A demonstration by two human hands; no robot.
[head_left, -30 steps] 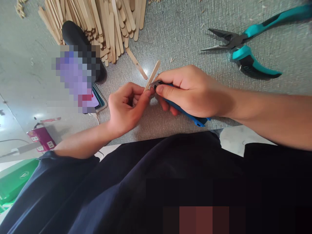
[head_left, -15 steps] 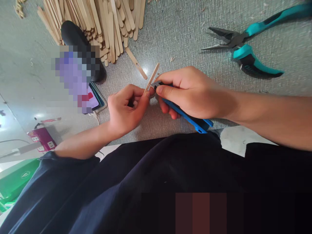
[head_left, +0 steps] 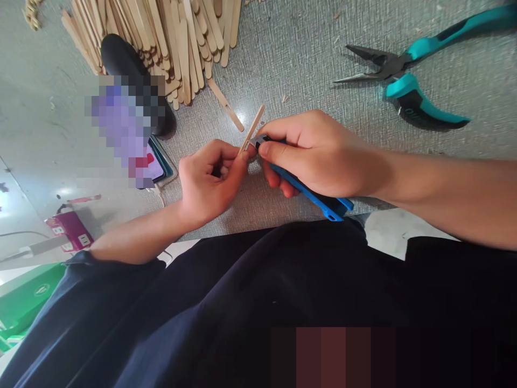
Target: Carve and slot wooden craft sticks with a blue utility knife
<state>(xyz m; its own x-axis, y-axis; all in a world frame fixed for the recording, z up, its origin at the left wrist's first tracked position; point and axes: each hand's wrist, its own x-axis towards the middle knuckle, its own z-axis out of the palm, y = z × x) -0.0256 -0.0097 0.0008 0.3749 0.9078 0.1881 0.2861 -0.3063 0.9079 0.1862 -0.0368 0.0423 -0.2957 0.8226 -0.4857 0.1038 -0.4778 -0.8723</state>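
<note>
My left hand (head_left: pixel 210 180) pinches a thin wooden stick (head_left: pixel 253 125) between thumb and fingertips, and the stick's free end points up and away over the grey table (head_left: pixel 291 59). My right hand (head_left: pixel 319 153) is closed around a blue knife (head_left: pixel 311 196), thumb pressed near its metal tip, which meets the stick just above the left fingertips. I judge this cut wants a shallow angle, light pressure, and the blade travelling away from the pinching fingers. Pliers (head_left: pixel 404 81) lie well apart to the right.

Stick pile (head_left: pixel 177 32) at 11 o'clock. Pliers (head_left: pixel 393 67) at 2. Phone (head_left: pixel 158 164) at 9. Green box (head_left: pixel 28 293) at 8.
</note>
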